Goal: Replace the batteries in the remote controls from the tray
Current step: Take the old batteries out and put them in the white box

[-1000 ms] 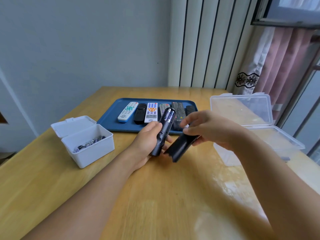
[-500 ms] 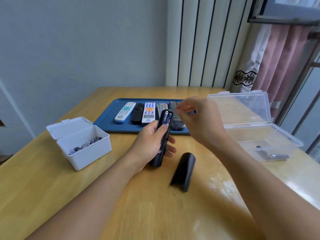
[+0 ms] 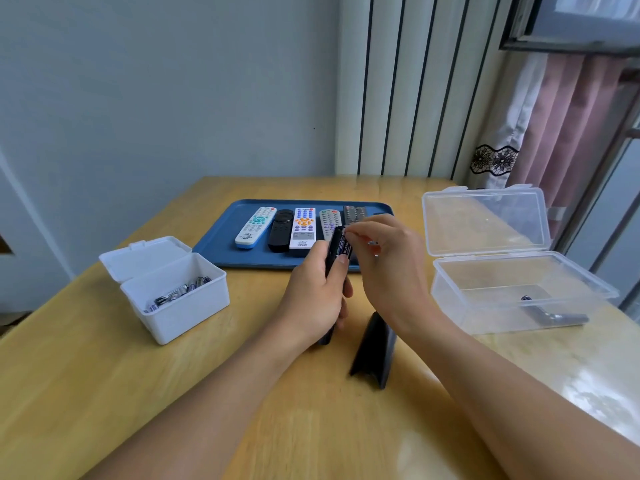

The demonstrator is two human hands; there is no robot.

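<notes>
The left hand (image 3: 317,292) grips a black remote (image 3: 337,251) around its lower body, holding it above the wooden table (image 3: 104,393) just in front of the blue tray (image 3: 221,247). The remote's long axis runs from its lower end near the table surface, by the heel of the hand, up and away toward the tray, tilted a little to the right, so its top end points toward the far wall. Its open battery compartment faces the camera, and a battery (image 3: 345,249) with a dark label lies lengthwise in it, parallel to the remote's axis. The right hand (image 3: 388,261) is curled over the remote's upper end, its thumb and forefinger pinching at the top of the battery. The remote's black battery cover (image 3: 374,351) lies on the table just right of the left wrist, its long axis roughly parallel to the remote. On the tray, a row of remotes lies side by side, each with its length running away from the camera: a white and blue remote (image 3: 256,227), a black one (image 3: 280,230), a white one with orange keys (image 3: 303,228), a grey one (image 3: 328,221) and a dark one (image 3: 355,213), both partly hidden by the hands. To the left stands an open white box (image 3: 173,306) holding batteries (image 3: 178,292). To the right stands an open clear plastic box (image 3: 512,292) with a battery or two at its bottom.
</notes>
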